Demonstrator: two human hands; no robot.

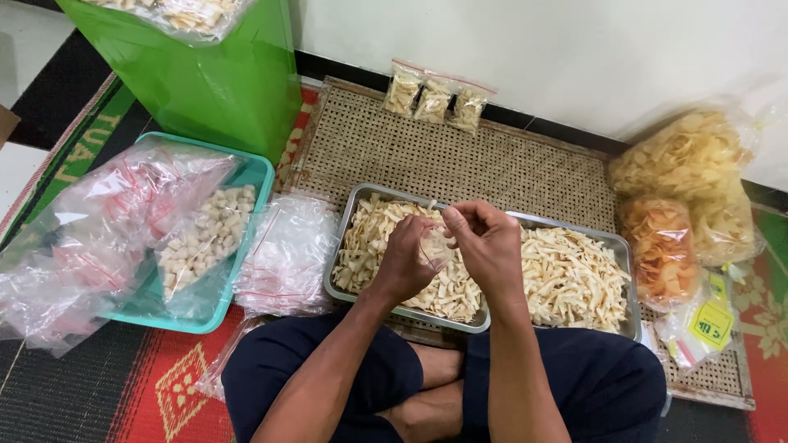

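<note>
My left hand (405, 261) and my right hand (489, 246) meet over a metal tray (345, 221) heaped with pale snack sticks (566, 279). Both hands pinch a small clear plastic bag (433, 246) between them, at its top edge. The bag hangs just above the sticks. I sit cross-legged in dark trousers (599, 377) behind the tray.
A teal tray (256, 176) at the left holds clear bags and a bag of pale cubes (205, 238). A stack of empty bags (287, 254) lies beside it. Three filled small bags (433, 100) rest by the wall. Large bags of crisps (681, 164) stand right; a green container (213, 82) back left.
</note>
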